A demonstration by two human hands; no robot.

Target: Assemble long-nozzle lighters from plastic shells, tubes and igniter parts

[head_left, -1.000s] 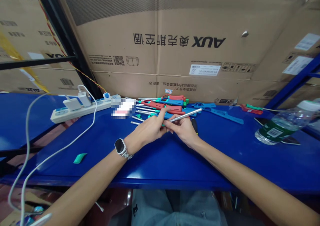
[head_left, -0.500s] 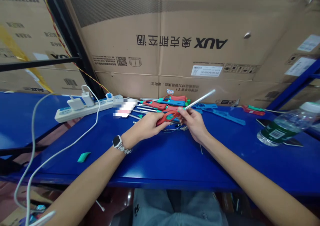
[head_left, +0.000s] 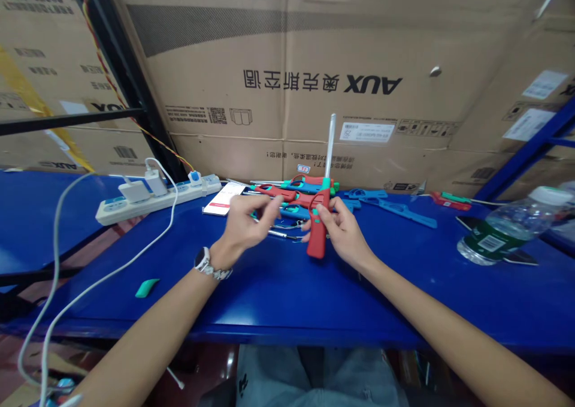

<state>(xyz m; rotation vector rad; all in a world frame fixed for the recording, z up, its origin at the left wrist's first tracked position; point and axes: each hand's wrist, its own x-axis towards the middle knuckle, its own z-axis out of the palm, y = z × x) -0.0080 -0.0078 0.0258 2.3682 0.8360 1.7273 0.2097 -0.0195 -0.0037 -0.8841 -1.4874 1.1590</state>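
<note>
A red long-neck lighter point(head_left: 318, 239) with a green trigger stands nearly upright in my right hand point(head_left: 345, 232), its metal tube pointing up in front of the cardboard. My right thumb and fingers close around its middle by the trigger. To the left, apart from that lighter, my left hand point(head_left: 246, 222) hovers with bent fingers, thumb and forefinger spread, and nothing visible in it. Behind the hands lies a pile of red and blue lighters point(head_left: 309, 183) with metal tubes and green parts, partly hidden by the hands.
A phone point(head_left: 219, 202) and a white power strip point(head_left: 135, 203) lie left on the blue table point(head_left: 278, 299). Nearer is a small green piece point(head_left: 146, 288). Blue plastic shells point(head_left: 395, 208), a red lighter part point(head_left: 450, 201) and a water bottle point(head_left: 507, 227) are right. Cardboard point(head_left: 206, 65) stands behind.
The lighter has swung from slanting right to nearly upright. My left hand has let go of it and drawn left; my right hand holds it alone.
</note>
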